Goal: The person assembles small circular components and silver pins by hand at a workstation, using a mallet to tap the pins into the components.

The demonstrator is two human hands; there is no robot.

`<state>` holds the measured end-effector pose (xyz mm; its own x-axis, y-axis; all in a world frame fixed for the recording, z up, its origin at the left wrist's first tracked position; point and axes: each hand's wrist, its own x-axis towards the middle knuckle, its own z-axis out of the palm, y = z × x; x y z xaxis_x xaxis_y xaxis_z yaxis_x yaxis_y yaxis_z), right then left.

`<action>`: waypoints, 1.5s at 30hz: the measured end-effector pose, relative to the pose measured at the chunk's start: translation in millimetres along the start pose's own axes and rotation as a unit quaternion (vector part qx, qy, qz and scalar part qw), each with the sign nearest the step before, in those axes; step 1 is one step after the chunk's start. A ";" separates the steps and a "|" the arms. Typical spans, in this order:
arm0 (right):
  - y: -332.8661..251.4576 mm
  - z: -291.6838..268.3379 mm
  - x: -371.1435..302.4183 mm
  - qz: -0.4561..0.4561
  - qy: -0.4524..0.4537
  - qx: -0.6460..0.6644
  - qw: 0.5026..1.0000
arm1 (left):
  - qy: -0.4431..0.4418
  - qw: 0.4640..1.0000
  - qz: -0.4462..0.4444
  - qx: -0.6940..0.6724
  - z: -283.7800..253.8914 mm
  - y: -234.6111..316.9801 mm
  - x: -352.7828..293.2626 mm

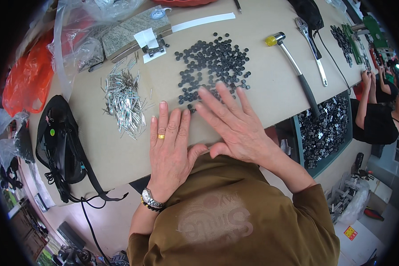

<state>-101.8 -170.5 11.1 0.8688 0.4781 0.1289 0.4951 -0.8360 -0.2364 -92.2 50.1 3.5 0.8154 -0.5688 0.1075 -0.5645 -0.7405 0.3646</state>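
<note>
Both hands are open and hold nothing: the left hand [169,141] is flat, fingers nearly together, near the metal pins [125,98], while the right hand [236,127] spreads its fingers at the near edge of the black discs [226,62]; contact there is unclear. A careless sweep could scatter discs or mix in pins, as the piles lie close. A knock could tip the hammer [292,60], its handle jutting over the table [270,97] edge, into the bin [297,141]. Beyond, someone in black [372,122] works.
</note>
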 end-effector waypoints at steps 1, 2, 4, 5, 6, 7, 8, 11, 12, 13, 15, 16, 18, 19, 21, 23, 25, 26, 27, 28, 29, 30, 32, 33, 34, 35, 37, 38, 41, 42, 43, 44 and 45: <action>-1.7 0.6 4.0 -0.017 0.026 0.023 0.999 | 0.000 1.000 0.001 0.001 0.9 -0.4 -0.8; -2.5 1.6 4.8 -0.017 0.027 0.023 0.999 | 0.004 1.000 -0.003 0.001 2.1 -0.8 -2.4; -2.6 5.3 6.9 -0.018 0.017 0.016 1.000 | 0.010 1.000 -0.009 0.003 2.3 -1.8 -3.0; -2.1 6.7 6.6 -0.019 0.017 0.016 1.000 | 0.009 1.000 -0.007 -0.001 1.9 -1.7 -2.7; -2.0 7.3 3.4 -0.013 0.005 -0.001 1.000 | 0.008 1.000 -0.006 -0.006 1.8 -0.6 -3.7; -2.1 7.8 0.3 -0.007 -0.007 -0.019 1.000 | 0.007 1.000 -0.008 -0.007 1.7 -0.5 -4.1; -2.8 8.1 -2.3 -0.008 -0.009 -0.018 1.000 | 0.012 1.000 -0.006 -0.003 1.9 -0.8 -3.9; -7.1 9.5 -9.9 -0.003 -0.016 -0.018 1.000 | 0.017 1.000 -0.006 -0.003 1.1 -1.7 -4.6; -8.7 10.5 -12.6 0.002 -0.020 -0.016 1.000 | 0.020 1.000 -0.008 -0.009 0.9 -1.9 -4.8; -9.1 11.0 -14.4 0.007 -0.023 -0.015 1.000 | 0.021 1.000 -0.009 -0.009 0.7 -1.9 -5.1; -6.9 11.0 -17.2 0.015 -0.010 0.002 1.000 | 0.026 0.999 -0.010 -0.018 0.8 -1.3 -4.9; -5.6 10.8 -18.6 0.023 0.003 0.018 1.000 | 0.027 0.999 -0.010 -0.017 0.7 -1.1 -3.8; -3.7 5.9 -19.1 0.045 0.015 0.022 0.999 | 0.015 0.999 -0.014 -0.028 -0.9 -0.1 -0.8; -2.9 3.9 -19.9 0.066 0.026 0.026 0.997 | 0.015 0.999 -0.015 -0.027 -1.3 0.6 0.7; -0.2 5.2 -26.7 0.071 0.025 0.013 0.997 | 0.034 0.999 -0.017 -0.022 -0.7 1.9 5.2; 1.4 7.3 -31.9 0.077 0.025 -0.001 0.997 | 0.053 0.998 -0.010 -0.019 0.7 2.5 10.0; 1.5 7.8 -35.2 0.074 0.033 -0.010 0.997 | 0.070 0.997 -0.005 -0.015 0.4 2.9 14.9; 1.5 7.1 -34.8 0.075 0.033 -0.009 0.997 | 0.101 0.995 -0.001 -0.007 0.2 2.2 18.4; 1.7 7.0 -32.7 0.073 0.024 -0.003 0.997 | 0.132 0.991 0.004 0.001 0.5 1.2 22.3; 1.9 7.0 -31.2 0.071 0.016 0.004 0.997 | 0.131 0.991 0.005 0.001 0.2 0.6 26.3; 1.9 7.1 -30.8 0.072 0.016 0.004 0.997 | 0.138 0.990 0.006 0.004 -0.7 0.3 30.4; 2.7 6.9 -30.2 0.069 0.014 -0.002 0.998 | 0.145 0.989 0.008 0.006 -1.4 0.1 34.4; 4.8 6.1 -30.3 0.068 0.012 -0.009 0.998 | 0.147 0.989 0.014 0.012 -3.3 -1.0 39.3; 5.7 5.6 -30.9 0.082 0.038 0.012 0.996 | 0.148 0.989 0.018 0.020 -3.7 -1.8 40.4; 6.8 5.0 -31.6 0.097 0.064 0.032 0.993 | 0.148 0.989 0.018 0.021 -3.2 -2.7 41.6; 10.2 3.4 -32.3 0.097 0.064 0.033 0.993 | 0.144 0.989 0.026 0.025 -2.4 -3.8 42.9; 17.4 -3.1 -31.1 0.108 0.146 0.041 0.982 | 0.141 0.989 0.035 0.030 -5.2 -6.1 44.4; 18.6 -4.8 -29.7 0.108 0.147 0.042 0.982 | 0.137 0.989 0.042 0.031 -7.5 -6.9 45.2; 24.8 -5.0 -26.6 0.146 0.193 0.075 0.967 | 0.119 0.991 0.056 0.029 -9.7 -9.2 49.3; 26.1 -3.3 -25.7 0.151 0.216 0.079 0.961 | 0.104 0.992 0.059 0.025 -10.1 -9.5 49.9; 27.3 -2.2 -24.9 0.156 0.238 0.084 0.955 | 0.104 0.992 0.059 0.026 -10.2 -10.0 51.5; 28.8 -1.9 -24.4 0.156 0.239 0.085 0.955 | 0.111 0.990 0.075 0.033 -10.1 -10.7 53.7; 30.5 -1.7 -24.6 0.158 0.247 0.082 0.953 | 0.117 0.988 0.091 0.039 -10.1 -11.1 54.8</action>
<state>-108.1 -208.2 2.3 0.8910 -0.0099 0.4540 0.2352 -0.8451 -0.4802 -40.0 30.8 14.7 0.7017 -0.6035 0.3788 -0.7051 -0.6645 0.2475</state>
